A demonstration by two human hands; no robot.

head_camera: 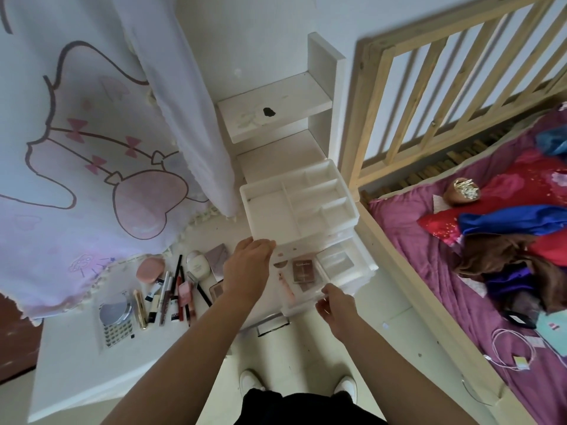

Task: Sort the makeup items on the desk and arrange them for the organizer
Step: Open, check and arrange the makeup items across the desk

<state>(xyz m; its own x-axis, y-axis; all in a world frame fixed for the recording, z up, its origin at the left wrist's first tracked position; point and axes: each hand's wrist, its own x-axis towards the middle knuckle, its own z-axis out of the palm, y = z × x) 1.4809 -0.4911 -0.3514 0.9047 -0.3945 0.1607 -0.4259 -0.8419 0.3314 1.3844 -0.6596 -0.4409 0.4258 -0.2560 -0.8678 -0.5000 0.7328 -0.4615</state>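
Both forearms reach forward over the desk's near edge, and the right hand (336,305) pinches the front lip of the open drawer (310,289), fingers closed narrow on the clear plastic. Left hand (247,268) sits curled on the front left corner of the white organizer (294,207), fingertips touching its upper front edge; whether it truly clamps the casing or only braces it, I cannot tell.

Inside that pulled-out drawer lies a brown eyeshadow palette (303,270), flat, with a slim pink tube (287,286) just beside it on the left, and a clear square case (336,261) to the right. Up top, the organizer's open tray shows divided compartments, all bare white.

Out to the left on the white desk (76,369), the unsorted makeup waits in a loose cluster: a row of pencils and lip sticks (171,297) lying roughly parallel, a gold tube (140,309) beside them, a round silver-lidded compact (115,312) near the left end with a sheet of small hearts (118,332) just below it. Further back, a pink oval compact (150,269), a white squat bottle (198,265) and a mauve palette (218,259) partly hidden by the left wrist.

Behind all that hangs a pink cartoon curtain (76,148); a wooden bed frame (429,102) stands at the organizer's right.
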